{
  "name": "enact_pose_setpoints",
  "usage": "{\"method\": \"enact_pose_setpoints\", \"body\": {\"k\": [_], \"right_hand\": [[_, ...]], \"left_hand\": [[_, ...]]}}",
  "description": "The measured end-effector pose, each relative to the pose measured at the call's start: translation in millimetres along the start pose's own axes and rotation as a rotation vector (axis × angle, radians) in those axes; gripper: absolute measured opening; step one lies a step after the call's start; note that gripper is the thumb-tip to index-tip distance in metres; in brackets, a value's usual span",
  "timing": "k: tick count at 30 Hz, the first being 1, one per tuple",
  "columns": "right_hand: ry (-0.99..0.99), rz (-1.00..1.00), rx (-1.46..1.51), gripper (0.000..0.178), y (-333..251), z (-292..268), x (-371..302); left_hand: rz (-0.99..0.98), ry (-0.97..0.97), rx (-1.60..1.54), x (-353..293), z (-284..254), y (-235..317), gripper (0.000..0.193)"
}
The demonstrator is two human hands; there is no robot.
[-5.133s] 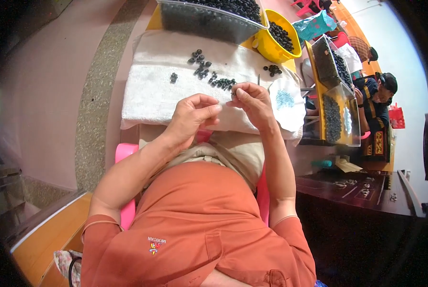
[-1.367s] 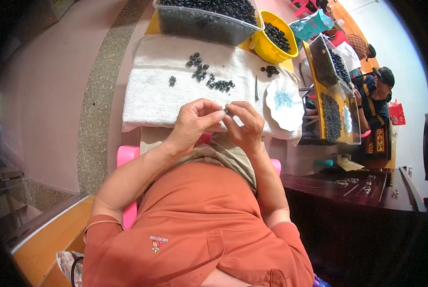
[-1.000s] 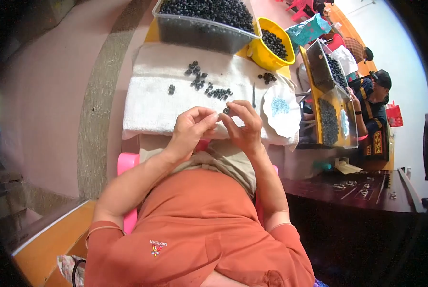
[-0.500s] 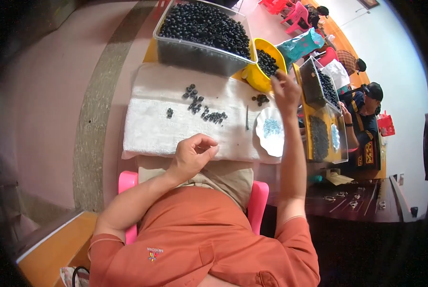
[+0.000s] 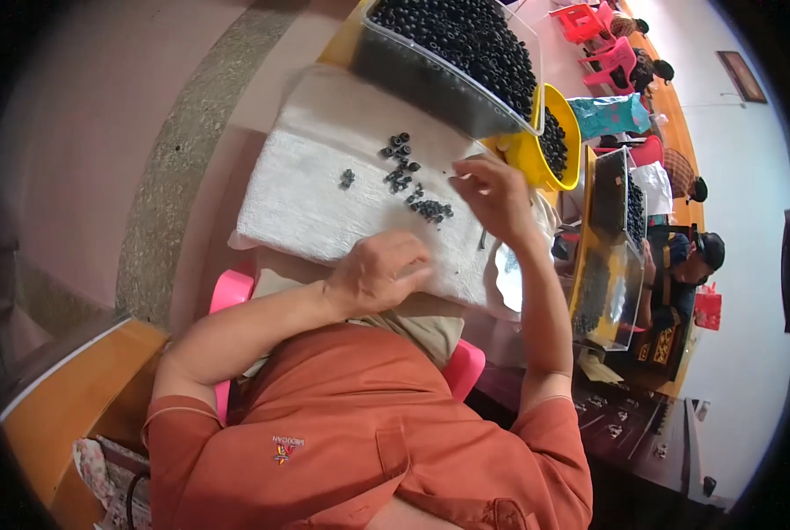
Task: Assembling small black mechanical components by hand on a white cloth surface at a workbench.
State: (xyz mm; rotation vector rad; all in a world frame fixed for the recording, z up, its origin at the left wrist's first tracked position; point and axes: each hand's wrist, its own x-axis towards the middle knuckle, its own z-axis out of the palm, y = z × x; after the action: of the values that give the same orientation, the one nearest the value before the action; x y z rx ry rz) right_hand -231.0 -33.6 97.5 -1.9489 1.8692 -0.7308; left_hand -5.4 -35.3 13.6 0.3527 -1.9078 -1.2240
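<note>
My left hand (image 5: 380, 276) is at the near edge of the white cloth (image 5: 298, 190), its fingers curled in and what they hold, if anything, hidden. My right hand (image 5: 498, 201) is over the cloth's right side, fingers bent toward the thumb; anything between them is too small to make out. Between the hands and the tub lies a loose cluster of small black beads (image 5: 432, 210), with larger ring-shaped black beads (image 5: 400, 152) behind it and a smaller group (image 5: 347, 178) to the left. A white scalloped dish (image 5: 508, 276) is partly hidden by my right forearm.
A clear tub (image 5: 439, 84) full of black beads stands at the far edge, beside a yellow bucket (image 5: 525, 159) of beads. Further right, another clear bin (image 5: 608, 208) stands near a person (image 5: 669, 274). A thin dark tool (image 5: 482, 238) lies by the dish. Pink chairs (image 5: 614, 62) stand behind.
My right hand has moved from the yellow bucket leftward over the cloth. My left hand has turned, its back now more toward me. The whole view has shifted and tilted.
</note>
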Motion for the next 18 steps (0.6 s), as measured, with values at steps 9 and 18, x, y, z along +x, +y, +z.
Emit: {"method": "enact_pose_setpoints", "body": {"k": [9, 18], "right_hand": [[-0.156, -0.038, -0.310, 0.022, 21, 50, 34], [-0.009, 0.145, 0.009, 0.021, 27, 46, 4]], "left_hand": [[0.005, -0.008, -0.057, 0, 6, -2, 0.015], [-0.269, 0.049, -0.156, 6, -9, -2, 0.014]]}}
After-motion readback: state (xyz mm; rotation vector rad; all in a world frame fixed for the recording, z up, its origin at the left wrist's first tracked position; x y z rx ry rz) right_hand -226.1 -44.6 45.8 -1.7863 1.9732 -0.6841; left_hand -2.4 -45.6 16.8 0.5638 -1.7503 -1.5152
